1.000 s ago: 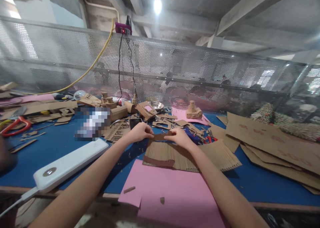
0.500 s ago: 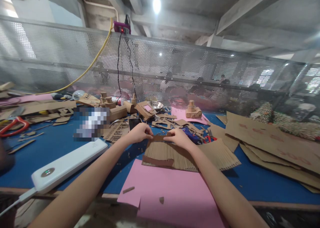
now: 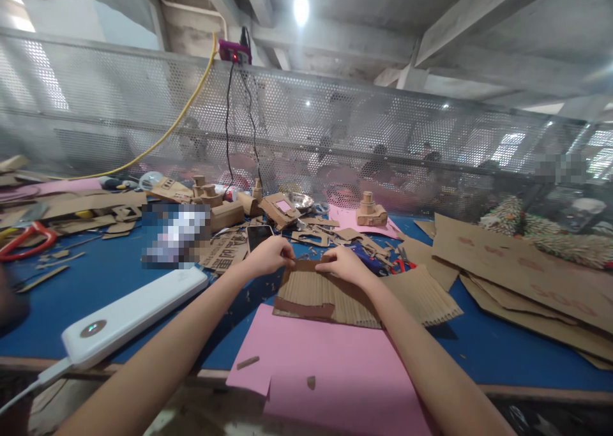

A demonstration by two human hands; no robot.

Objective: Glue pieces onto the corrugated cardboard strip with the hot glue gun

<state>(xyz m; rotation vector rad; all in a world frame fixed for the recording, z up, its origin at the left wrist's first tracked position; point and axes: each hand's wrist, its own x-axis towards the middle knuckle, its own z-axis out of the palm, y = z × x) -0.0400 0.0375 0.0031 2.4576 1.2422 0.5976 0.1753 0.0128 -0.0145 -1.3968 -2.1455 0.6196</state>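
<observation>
My left hand (image 3: 269,255) and my right hand (image 3: 341,264) meet at the far edge of a ribbed corrugated cardboard sheet (image 3: 316,293) lying on the blue table (image 3: 110,276). Both pinch a thin brown cardboard strip (image 3: 304,263) at that edge, fingertips close together. A darker torn layer (image 3: 302,308) lies along the sheet's near left side. A pink paper sheet (image 3: 330,372) sits in front of it, overhanging the table's front edge.
A white power bank (image 3: 129,315) with a cable lies at the near left. Red-handled scissors (image 3: 22,241) sit far left. Flat cardboard sheets (image 3: 522,273) pile up on the right. Small cardboard models (image 3: 371,212), scraps and a phone (image 3: 258,233) crowd the back by a perforated metal screen (image 3: 335,129).
The strip and both hands have come down from slightly above the sheet onto its far edge. The hands stay close together.
</observation>
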